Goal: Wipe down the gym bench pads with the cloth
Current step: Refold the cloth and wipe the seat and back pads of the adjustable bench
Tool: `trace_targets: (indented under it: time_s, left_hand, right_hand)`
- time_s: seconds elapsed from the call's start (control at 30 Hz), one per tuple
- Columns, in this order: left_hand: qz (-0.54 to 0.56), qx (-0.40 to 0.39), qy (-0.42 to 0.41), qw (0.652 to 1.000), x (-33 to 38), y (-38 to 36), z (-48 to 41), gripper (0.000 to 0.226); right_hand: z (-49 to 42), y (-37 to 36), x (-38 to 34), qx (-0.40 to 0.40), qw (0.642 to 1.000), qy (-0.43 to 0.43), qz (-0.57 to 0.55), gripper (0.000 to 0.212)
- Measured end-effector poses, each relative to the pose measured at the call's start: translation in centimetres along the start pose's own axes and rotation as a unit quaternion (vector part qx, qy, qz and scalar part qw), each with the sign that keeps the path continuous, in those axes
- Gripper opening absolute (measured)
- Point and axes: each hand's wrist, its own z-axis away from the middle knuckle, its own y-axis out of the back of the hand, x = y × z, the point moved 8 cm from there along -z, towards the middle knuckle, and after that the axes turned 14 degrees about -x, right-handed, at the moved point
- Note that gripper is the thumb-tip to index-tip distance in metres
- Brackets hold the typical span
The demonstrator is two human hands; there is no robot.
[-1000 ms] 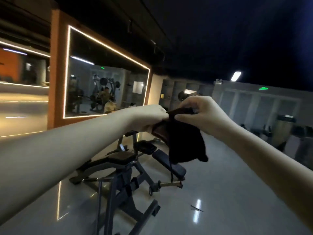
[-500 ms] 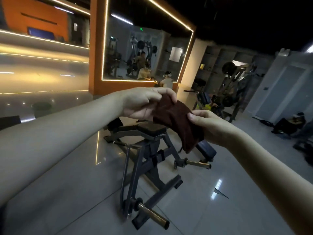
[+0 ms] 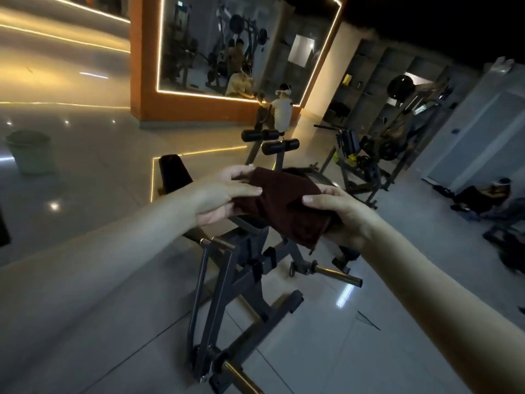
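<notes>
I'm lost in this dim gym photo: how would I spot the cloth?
Find the lit mirror; in front stands a dark bench. Over it, the left hand and right hand hold the cloth, the only soft, reddish-brown thing there.

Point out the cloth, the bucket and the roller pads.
cloth [image 3: 284, 206]: head view, middle of the folded fabric.
bucket [image 3: 29, 155]: head view, on its side wall.
roller pads [image 3: 270, 148]: head view, left roller of the nearer pair.

I'm looking into a dim gym.
A steel-framed bench machine [image 3: 250, 251] stands on the tiled floor [image 3: 312, 351], foam rollers [image 3: 279, 146] behind it, with a big weight plate [image 3: 402, 86] and a light-edged wall mirror [image 3: 241, 46] beyond.
</notes>
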Motion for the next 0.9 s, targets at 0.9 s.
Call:
trace_targets:
  time_s: [0.9]
  left_hand:
    - [-0.247, 0.042, 0.310, 0.917, -28.6, 23.5, -29.8, 0.037]
  right_hand:
    - [-22.2, 35.7, 26.3, 0.429, 0.857, -0.196, -0.207, 0.050]
